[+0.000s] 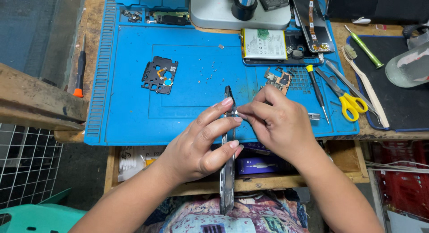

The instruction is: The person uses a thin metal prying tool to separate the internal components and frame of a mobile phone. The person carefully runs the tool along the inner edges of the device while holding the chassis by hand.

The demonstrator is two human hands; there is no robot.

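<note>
Phone frame (228,170) stands edge-on to my camera, held upright over the near edge of the blue mat (129,116), its lower end down near my lap. I judge the edge-on hold exposes the frame's thin side for fine work. My left hand (196,146) clamps it: fingers (219,125) curled shut around the frame, thumb behind. My right hand (277,121) meets the frame's upper part, its fingers pinched nearly shut at the edge; whether they grip a small part there I cannot tell. Beyond the frame on the mat lie a black bracket (160,74), loose screws (208,74) and a small board (278,79). Right of the frame: screwdriver (316,90), yellow scissors (346,99). A battery (264,44) lies further back.
</note>
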